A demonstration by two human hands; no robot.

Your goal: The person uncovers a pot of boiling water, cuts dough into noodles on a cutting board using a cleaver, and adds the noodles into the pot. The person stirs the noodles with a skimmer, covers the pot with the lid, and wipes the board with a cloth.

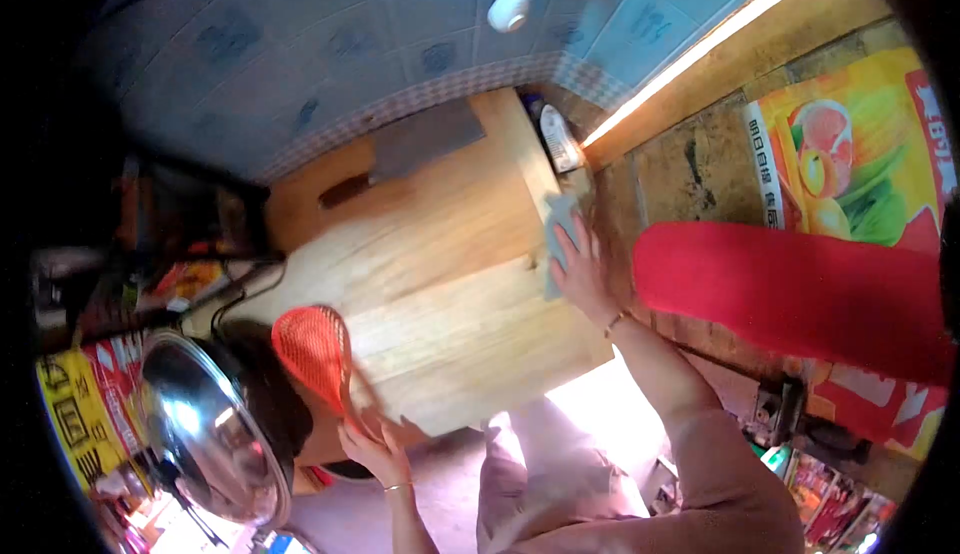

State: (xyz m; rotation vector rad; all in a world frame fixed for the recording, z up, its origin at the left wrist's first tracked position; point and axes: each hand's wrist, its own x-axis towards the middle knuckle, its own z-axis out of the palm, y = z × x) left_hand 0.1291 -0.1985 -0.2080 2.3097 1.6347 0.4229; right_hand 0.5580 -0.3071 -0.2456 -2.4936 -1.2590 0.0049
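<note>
My left hand (375,446) is closed round the handle of an orange-red mesh strainer (312,351), whose basket hangs over the front left edge of the wooden board (430,274). At the board's right edge, my right hand (583,272) presses on a grey-green cloth (562,224), its fingers spread over it. A cleaver (425,141) with a dark wooden handle lies flat near the back of the board.
A pot with a shiny lid (210,424) stands at the left. Behind the right edge sits a white bottle (558,139). A red padded object (780,289) and a fruit-printed sheet (850,154) lie at the right. Blue tiled wall at the back.
</note>
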